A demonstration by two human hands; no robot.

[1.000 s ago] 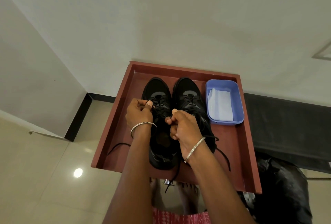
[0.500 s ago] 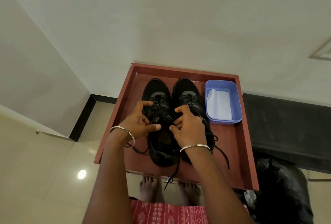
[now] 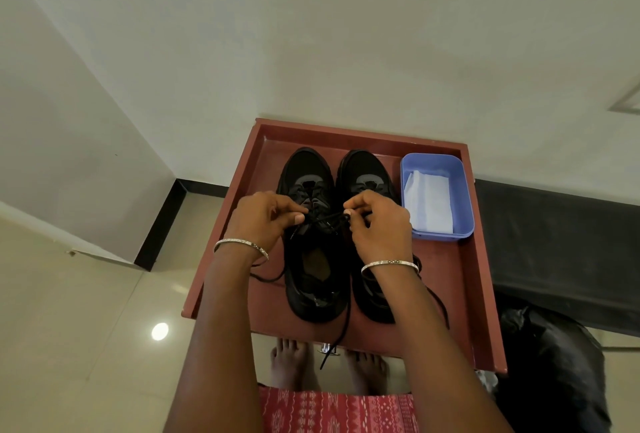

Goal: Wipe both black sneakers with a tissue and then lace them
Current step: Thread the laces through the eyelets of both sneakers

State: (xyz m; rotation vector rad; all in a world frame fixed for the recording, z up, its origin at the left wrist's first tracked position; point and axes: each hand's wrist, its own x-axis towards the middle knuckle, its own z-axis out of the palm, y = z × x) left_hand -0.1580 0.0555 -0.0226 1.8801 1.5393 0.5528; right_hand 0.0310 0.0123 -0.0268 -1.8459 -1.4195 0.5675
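**A:** So where are we watching from?

**B:** Just our one wide-angle head cam, pointing forward and steeply down, close over the reddish-brown rimmed wooden tray (image 3: 450,259), with our own bare feet (image 3: 287,363) showing under its near edge.

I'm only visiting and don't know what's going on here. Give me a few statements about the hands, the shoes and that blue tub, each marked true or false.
1. The left hand and the right hand both pinch the lace of the left-side sneaker. True.
2. The blue tub is empty. False: a white tissue lies in it.
3. The left-side sneaker and the right-side sneaker stand side by side on the red-brown tray. True.
4. The blue tub stands on the floor. False: it stands on the tray, to the right of the sneakers.
5. A loose lace end hangs over the tray's near edge. True.
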